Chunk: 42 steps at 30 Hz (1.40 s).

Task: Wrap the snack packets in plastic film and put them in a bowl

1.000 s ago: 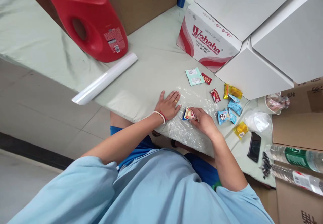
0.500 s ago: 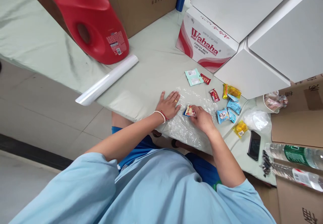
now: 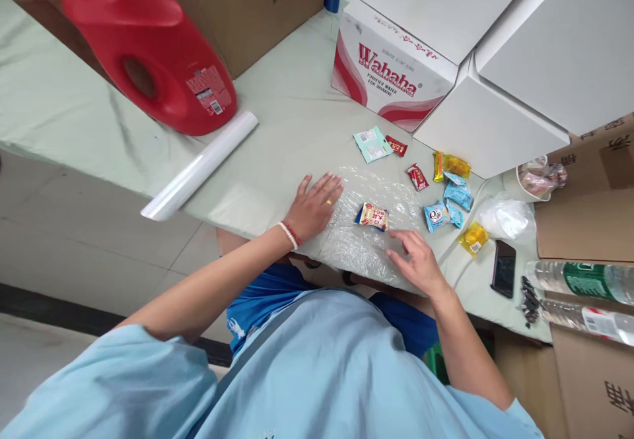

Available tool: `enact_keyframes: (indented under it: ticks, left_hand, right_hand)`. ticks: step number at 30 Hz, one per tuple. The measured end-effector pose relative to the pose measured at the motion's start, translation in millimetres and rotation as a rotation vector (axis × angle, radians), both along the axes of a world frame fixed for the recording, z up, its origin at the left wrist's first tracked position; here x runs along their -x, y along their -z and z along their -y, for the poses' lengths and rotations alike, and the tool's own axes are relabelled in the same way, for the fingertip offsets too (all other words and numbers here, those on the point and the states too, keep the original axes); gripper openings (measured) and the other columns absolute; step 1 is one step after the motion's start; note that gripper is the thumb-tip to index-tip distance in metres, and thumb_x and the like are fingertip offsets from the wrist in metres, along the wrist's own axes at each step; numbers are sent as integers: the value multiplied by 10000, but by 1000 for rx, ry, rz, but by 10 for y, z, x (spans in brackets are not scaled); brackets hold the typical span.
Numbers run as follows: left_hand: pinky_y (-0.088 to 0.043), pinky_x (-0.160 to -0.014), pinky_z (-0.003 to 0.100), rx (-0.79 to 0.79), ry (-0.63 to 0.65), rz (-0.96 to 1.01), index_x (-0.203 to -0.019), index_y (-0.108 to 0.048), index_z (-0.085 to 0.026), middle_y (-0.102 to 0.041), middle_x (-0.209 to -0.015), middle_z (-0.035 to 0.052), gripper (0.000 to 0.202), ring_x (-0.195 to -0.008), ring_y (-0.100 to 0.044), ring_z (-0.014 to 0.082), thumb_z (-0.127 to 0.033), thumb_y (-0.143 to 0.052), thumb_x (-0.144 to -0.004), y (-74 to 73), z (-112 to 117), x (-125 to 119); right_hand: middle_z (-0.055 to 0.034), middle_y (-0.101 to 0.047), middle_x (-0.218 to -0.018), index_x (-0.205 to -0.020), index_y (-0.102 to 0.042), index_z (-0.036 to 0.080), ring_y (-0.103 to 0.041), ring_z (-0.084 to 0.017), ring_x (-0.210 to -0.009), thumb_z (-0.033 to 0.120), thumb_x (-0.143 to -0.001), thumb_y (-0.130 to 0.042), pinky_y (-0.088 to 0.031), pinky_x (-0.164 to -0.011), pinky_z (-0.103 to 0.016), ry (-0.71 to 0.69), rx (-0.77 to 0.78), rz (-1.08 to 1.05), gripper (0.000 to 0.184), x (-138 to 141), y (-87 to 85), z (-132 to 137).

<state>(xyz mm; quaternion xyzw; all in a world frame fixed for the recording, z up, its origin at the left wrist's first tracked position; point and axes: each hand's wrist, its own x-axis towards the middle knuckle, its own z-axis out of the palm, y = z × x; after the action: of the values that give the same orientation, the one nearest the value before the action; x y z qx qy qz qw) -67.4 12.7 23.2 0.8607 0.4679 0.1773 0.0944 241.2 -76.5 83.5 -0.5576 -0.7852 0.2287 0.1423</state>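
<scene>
A sheet of clear plastic film [image 3: 356,247] lies spread on the cloth-covered table in front of me. On its middle rests a small cream and red snack packet [image 3: 374,215], with a bit of blue wrapper showing beneath it. My left hand [image 3: 313,206] lies flat on the left side of the film, fingers stretched out. My right hand [image 3: 415,261] hovers just right of the packet, apart from it, its fingers loosely curved with nothing in them. Close by on the right are several blue snack packets [image 3: 436,216] and a red packet [image 3: 417,177].
A roll of film [image 3: 203,165] and a red detergent jug [image 3: 163,56] stand to the left. A Wahaha carton [image 3: 391,72] and white boxes are behind. On the right are a phone [image 3: 504,269], plastic bottles [image 3: 584,279], a yellow packet [image 3: 474,238] and a cup [image 3: 529,185] of wrappers.
My right hand has let go of the cream and red packet and drawn back to the right and toward me. The left hand stays flat on the film.
</scene>
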Motion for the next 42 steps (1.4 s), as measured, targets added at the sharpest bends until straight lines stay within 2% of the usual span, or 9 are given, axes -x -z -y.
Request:
enact_keyframes:
  ticks: [6, 12, 15, 20, 26, 32, 37, 40, 42]
  left_hand:
    - [-340, -1261, 456, 200, 476, 53, -1465, -567, -244, -631, -1475, 109, 528, -1418, -542, 242, -208, -520, -940, 20, 247, 429]
    - [-253, -1298, 501, 309, 549, -9, -1346, -636, -238, -480, -1620, 109, 501, -1524, -412, 277, -248, -653, -845, 61, 374, 594]
    - [-261, -1290, 489, 362, 514, 31, -1108, -718, -241, -546, -1571, 75, 228, -1495, -452, 251, -264, -575, -931, 54, 348, 554]
    - [-515, -1024, 359, 558, 313, 255, -1004, -692, -216, -765, -1187, 80, 341, -1119, -697, 220, -439, -434, -1016, -102, 116, 471]
    - [-511, -772, 355, 602, -126, 336, -829, -635, -220, -684, -775, 31, 317, -758, -617, 215, -489, -493, -920, -203, -303, 241]
    - [-510, -863, 463, 343, -459, 382, -795, -603, -236, -658, -873, 81, 172, -873, -620, 274, -345, -529, -906, -110, -503, 118]
    - [-511, -892, 503, -85, -680, 615, -1014, -635, -244, -598, -1180, 155, 129, -1105, -587, 312, -279, -526, -956, -336, -244, 144]
    - [-488, -927, 497, -437, -511, 658, -1040, -631, -243, -600, -1106, 127, 131, -1108, -587, 293, -207, -537, -957, -492, 201, -104]
    - [-486, -908, 441, -507, -186, 618, -1061, -622, -262, -641, -1060, 82, 204, -1070, -618, 250, -132, -579, -910, -525, 505, -350]
  right_hand:
    - [-136, -568, -1479, -1418, -605, 312, -548, -331, -1347, 346, -964, -632, -480, -1112, -590, -38, 10, 16, 457, -217, 425, 739]
    - [-98, -706, -1278, -1076, -752, 316, -649, -289, -1194, 345, -1022, -500, -534, -1040, -530, 14, 81, -108, 259, -315, 412, 639]
    - [-91, -753, -1095, -1017, -747, 279, -694, -261, -1062, 382, -1027, -486, -556, -977, -462, 2, 133, -187, 281, -398, 229, 371]
    - [-74, -744, -981, -984, -730, 226, -687, -228, -936, 463, -993, -549, -540, -896, -370, 76, 166, -234, 298, -522, -29, -100]
    - [-21, -688, -761, -979, -719, 194, -586, -175, -666, 579, -895, -617, -477, -666, -291, 235, 230, -328, 408, -597, 66, -684]
    - [-44, -716, -759, -870, -740, 174, -597, -177, -699, 317, -910, -572, -375, -651, -262, 394, 188, 145, 224, -504, 367, -995]
    - [-95, -767, -920, -970, -759, 194, -641, -217, -813, 302, -950, -537, -327, -659, -282, 388, 165, 317, 247, -411, 426, -995]
    - [-114, -770, -978, -1021, -751, 204, -648, -233, -848, 315, -968, -518, -308, -652, -293, 368, 160, 431, 263, -366, 403, -1007]
    - [-123, -767, -980, -1024, -743, 199, -647, -238, -847, 321, -975, -513, -298, -646, -298, 360, 169, 464, 264, -343, 391, -1024]
